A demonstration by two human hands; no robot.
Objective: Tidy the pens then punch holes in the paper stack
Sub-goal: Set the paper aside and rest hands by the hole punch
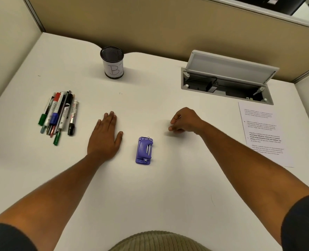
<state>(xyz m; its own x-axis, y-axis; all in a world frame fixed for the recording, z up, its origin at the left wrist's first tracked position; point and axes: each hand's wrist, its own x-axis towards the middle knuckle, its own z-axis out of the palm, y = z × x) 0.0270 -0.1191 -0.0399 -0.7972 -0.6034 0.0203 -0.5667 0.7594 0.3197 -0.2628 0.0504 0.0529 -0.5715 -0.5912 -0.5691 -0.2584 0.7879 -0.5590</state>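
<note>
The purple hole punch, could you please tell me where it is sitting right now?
In the head view the purple hole punch lies on the white desk, near the middle, between the left hand and right hand, touching neither.

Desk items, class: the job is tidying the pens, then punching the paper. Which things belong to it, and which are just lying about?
Belong: pens in a loose pile; mesh pen cup; purple hole punch; paper stack.
Lying about: open cable hatch in the desk.
</note>
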